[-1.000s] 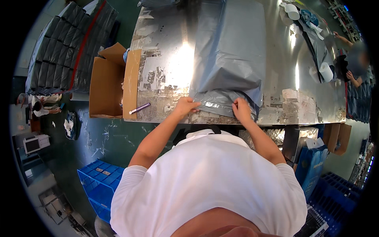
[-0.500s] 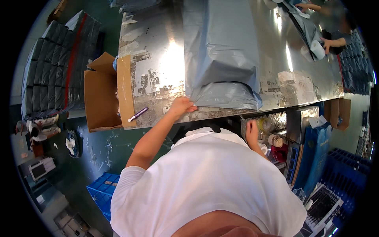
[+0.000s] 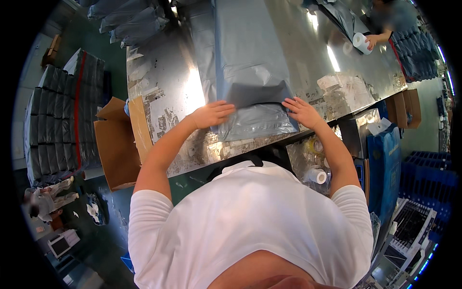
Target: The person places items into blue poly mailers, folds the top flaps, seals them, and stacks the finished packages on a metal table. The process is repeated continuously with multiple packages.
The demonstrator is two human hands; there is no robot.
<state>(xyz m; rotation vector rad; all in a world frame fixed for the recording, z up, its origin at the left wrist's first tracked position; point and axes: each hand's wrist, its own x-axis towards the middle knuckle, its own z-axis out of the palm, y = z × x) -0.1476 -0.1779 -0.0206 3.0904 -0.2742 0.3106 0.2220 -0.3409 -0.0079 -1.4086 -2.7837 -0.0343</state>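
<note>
A metal desk [image 3: 308, 58] spreads in front of the person, and across it lies the long grey plastic bag [image 3: 250, 53], its long axis running away from the body, with the far end leaning slightly to the left. Left of the bag, against the desk's edge, stands an open cardboard box [image 3: 113, 144]. The bag's near end, a crumpled flap [image 3: 257, 123] below a dark raised fold [image 3: 257, 94], lies close to the desk's near edge, between the two hands. The left hand [image 3: 213, 113] reaches in from the left, its fingers straight and close together over the bag's left margin; the right hand [image 3: 302, 112] comes in opposite, fingers loosely spread, tips at the right margin. Neither hand visibly pinches the plastic (whether the palms press down cannot be told). Both lie about level with the fold, with neither clearly nearer, though the left reaches farther over the bag.
</note>
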